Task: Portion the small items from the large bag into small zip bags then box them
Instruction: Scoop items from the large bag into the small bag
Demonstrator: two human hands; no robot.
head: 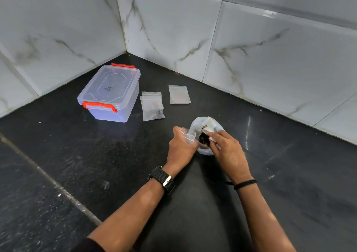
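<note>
Low in the middle of the frame, left hand (180, 147) curled round a small zip bag (188, 135), right hand (225, 145) reaching fingers into the mouth of the large bag (204, 134) of dark small items (203, 137); grip there unclear. Upper left on the dark surface (96, 155), a closed clear box (110, 93) with red latches; beside it filled zip bags (152, 106), then a stack of empty ones (179, 94).

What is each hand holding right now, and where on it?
The left hand holds a small zip bag near its open top. The right hand reaches into the large bag; whether its fingers grip any items cannot be told.
</note>
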